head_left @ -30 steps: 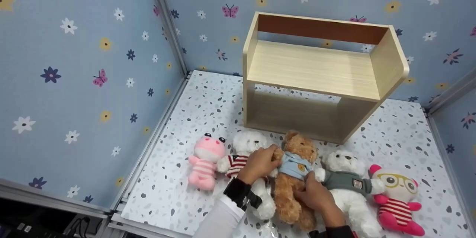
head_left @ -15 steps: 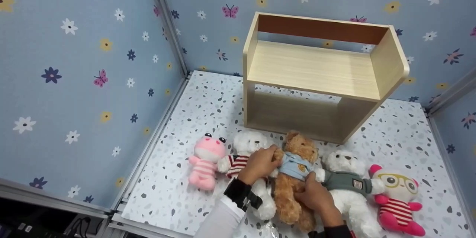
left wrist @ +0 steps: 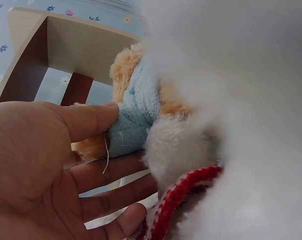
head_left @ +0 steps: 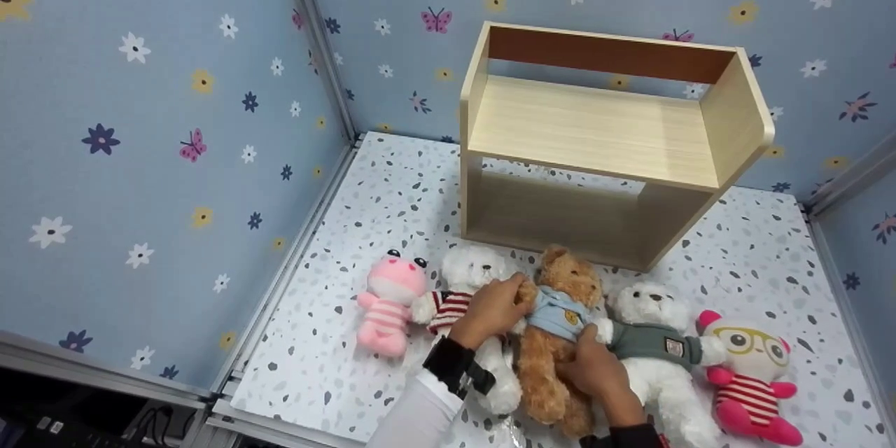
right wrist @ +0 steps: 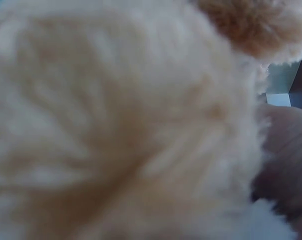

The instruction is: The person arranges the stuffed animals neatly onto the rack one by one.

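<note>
The brown bear [head_left: 542,357] is in the middle of a row of five soft toys on the spotted tabletop [head_left: 315,322], its head towards the shelf [head_left: 595,129]. It wears a blue shirt [head_left: 558,311].

Both hands are clamped on it. The left hand [head_left: 495,311] pinches one arm, the thumb on the blue sleeve and the fingers behind. The right hand [head_left: 598,367] grips the opposite side at the waist, its thumb by the hip; the fingertips there are hidden, and the right wrist view is mostly blurred fur.

On the left-hand side, the striped bear [head_left: 476,266], white in a red-and-white top, lies partly under the left forearm. The pink toy [head_left: 388,304] is beyond it. On the other side, the green-topped bear [head_left: 651,339] lies with one paw just beside the right hand, and the panda [head_left: 749,378], in yellow glasses, touches its other paw.

The shelf has two levels and stands before a blue wall [head_left: 392,35] printed with flowers and butterflies.
</note>
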A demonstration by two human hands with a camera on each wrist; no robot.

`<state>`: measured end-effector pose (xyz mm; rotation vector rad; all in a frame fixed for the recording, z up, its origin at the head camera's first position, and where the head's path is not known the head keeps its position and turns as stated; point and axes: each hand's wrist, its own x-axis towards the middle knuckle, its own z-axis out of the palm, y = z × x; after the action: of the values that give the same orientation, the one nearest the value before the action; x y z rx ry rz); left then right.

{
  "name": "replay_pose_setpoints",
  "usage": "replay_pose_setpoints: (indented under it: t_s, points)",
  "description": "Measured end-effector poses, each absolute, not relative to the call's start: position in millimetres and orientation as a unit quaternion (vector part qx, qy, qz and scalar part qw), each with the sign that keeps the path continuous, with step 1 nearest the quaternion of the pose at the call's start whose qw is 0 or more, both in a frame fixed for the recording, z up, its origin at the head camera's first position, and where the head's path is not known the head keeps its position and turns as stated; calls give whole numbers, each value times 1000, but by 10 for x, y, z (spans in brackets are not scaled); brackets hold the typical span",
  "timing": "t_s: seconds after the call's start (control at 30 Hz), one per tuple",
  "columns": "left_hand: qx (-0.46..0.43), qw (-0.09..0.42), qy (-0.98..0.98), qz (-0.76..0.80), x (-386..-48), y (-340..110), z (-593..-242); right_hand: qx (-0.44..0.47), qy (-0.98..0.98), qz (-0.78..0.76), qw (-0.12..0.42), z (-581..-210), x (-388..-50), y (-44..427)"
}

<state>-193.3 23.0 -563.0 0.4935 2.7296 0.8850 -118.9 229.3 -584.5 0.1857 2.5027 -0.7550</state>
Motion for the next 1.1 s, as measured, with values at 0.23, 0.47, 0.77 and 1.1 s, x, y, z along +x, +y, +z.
replay_pose_setpoints:
  t_s: [0.23,0.47,0.77,1.1]
  points:
    - [179,108,927,310,-1929,223,-5631,74,923,-273,261,-5864,-1197,2306]
    - [188,100,924,318,-1913,209,-5634,75,924,-266,265,-5873,-1200,2308]
    - [185,97,917,341,-1896,198,-5623,79,927,-263,257,-5884,-1203,2306]
    - [190,88,913,351,-1908,192,-5607,63,922,-297,239,-5860,-1181,2318]
